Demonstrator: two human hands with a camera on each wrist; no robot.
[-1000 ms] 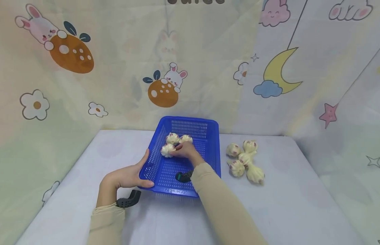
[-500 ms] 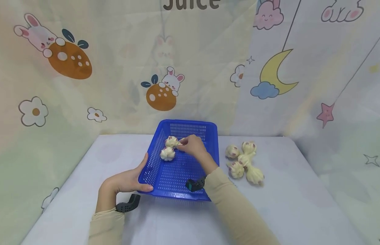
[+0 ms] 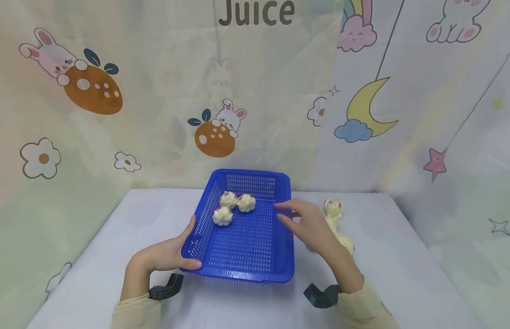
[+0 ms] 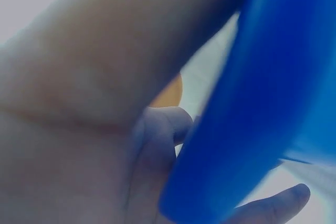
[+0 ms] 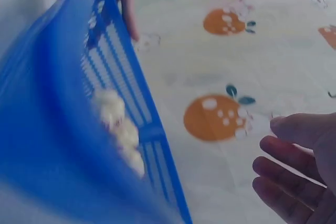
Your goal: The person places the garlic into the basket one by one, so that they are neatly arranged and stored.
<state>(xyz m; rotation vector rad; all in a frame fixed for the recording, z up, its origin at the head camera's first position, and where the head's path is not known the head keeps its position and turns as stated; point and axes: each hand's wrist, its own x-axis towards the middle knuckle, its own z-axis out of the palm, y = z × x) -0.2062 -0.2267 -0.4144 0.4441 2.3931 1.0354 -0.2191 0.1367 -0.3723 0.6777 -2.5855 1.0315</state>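
Note:
Three whitish garlic bulbs with purple marks (image 3: 222, 216) sit clustered at the back left inside a blue perforated plastic basket (image 3: 246, 249). The person's left hand (image 3: 166, 253) grips the basket's front-left corner, thumb over the front rim and fingers along the left side; the left wrist view shows fingers around the blue rim (image 4: 231, 103). Beside the basket's right wall hovers the right hand (image 3: 308, 224), nothing held, thumb and fingers apart. The right wrist view shows this hand (image 5: 302, 166) with spread fingers. More garlic bulbs (image 3: 333, 209) lie on the table, partly hidden behind the right hand and forearm.
A white-covered table (image 3: 407, 269) carries the basket and the loose bulbs. Behind it hangs a printed cloth (image 3: 275, 91) with bunnies, a moon and flowers. Black wrist cameras (image 3: 322, 296) project from both wrists near the tabletop.
The right hand has let go of the far-right garlic bulb in the basket and moved right, out past the basket's right rim. The left hand keeps its grip on the corner.

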